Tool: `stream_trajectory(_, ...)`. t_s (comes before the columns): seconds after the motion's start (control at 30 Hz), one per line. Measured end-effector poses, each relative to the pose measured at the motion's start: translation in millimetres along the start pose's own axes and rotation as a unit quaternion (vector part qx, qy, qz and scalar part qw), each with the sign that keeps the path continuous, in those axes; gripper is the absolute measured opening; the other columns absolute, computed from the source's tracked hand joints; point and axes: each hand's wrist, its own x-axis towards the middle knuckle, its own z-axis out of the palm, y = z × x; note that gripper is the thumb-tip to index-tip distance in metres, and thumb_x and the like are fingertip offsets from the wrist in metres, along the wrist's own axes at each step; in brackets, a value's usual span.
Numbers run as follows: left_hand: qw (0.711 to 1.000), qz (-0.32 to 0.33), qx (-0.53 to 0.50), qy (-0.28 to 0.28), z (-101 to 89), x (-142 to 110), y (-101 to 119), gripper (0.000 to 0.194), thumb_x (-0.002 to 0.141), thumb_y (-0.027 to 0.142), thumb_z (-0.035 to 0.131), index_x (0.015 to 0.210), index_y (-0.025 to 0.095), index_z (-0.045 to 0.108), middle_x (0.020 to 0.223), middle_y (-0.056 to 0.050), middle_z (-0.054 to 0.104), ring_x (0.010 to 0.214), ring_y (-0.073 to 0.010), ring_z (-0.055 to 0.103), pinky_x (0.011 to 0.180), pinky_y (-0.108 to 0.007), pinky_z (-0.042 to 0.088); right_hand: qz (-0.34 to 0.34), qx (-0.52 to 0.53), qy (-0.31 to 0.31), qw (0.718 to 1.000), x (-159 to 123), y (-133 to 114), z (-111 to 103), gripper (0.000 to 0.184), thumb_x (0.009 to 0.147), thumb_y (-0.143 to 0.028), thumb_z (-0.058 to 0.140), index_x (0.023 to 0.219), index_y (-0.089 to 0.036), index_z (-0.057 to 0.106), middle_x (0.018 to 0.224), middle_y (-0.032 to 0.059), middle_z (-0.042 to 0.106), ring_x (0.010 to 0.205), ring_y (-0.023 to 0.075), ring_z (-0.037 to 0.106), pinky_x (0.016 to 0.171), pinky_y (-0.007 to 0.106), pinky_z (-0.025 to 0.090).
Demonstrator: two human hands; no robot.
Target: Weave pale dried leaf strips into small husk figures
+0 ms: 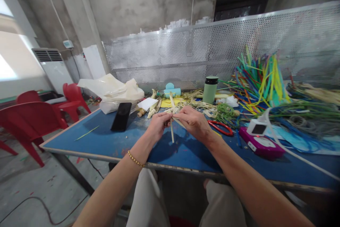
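Note:
Both my hands meet over the middle of the blue table [90, 149], holding a small piece woven from pale dried-leaf strips [172, 133]. My left hand [158, 125] pinches it from the left, fingers closed. From the right, my right hand [193, 122] is closed on the same strips, its fingertips close to the left ones. One strip end hangs down between the hands, and others stick up behind them. My fingers hide the centre of the piece. Just beyond my right hand lie red-handled scissors [221, 128], partly covered by it.
A black phone [121, 117] leans near a white plastic bag [117, 90] at left. A green bottle [210, 90] stands behind my hands. Coloured strips [261, 81] are heaped at right, near a purple power strip [261, 143] with a charger and white cable. Red chairs [29, 124] stand left.

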Motion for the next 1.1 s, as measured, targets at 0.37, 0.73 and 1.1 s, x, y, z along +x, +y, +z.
stream_trajectory(0.37,0.999,0.023,0.005,-0.045,1.8,-0.8,2.2,0.007,0.063,0.017,0.071,0.062,0.011,0.067,0.057,-0.002,0.058,0.052,-0.0089,0.049,0.054,-0.024,0.034,0.027,-0.012,-0.006,1.000,-0.3,1.5,-1.4,0.024,0.093,-0.015,0.051,0.101,-0.022,0.073,0.082,0.0063,0.064,0.079,0.0172,0.058,0.070,0.026,0.046)
stream_trajectory(0.73,0.999,0.008,-0.008,-0.037,3.2,-1.4,3.5,0.005,0.062,0.016,0.070,0.063,0.011,0.067,0.060,-0.003,0.060,0.053,-0.0097,0.052,0.054,-0.025,0.036,0.020,-0.024,-0.012,0.999,-1.3,3.5,-1.4,0.027,0.094,-0.016,0.051,0.103,-0.024,0.074,0.080,0.0058,0.062,0.076,0.0167,0.056,0.067,0.026,0.044)
stream_trajectory(1.1,1.000,0.018,0.000,-0.025,0.8,0.7,-0.4,0.027,0.063,0.032,0.082,0.058,0.012,0.064,0.055,-0.002,0.055,0.052,-0.0084,0.045,0.054,-0.025,0.032,0.017,-0.022,-0.017,0.999,-0.5,1.5,-3.0,0.027,0.093,-0.014,0.051,0.101,-0.026,0.074,0.078,0.0045,0.061,0.075,0.0156,0.054,0.066,0.025,0.042)
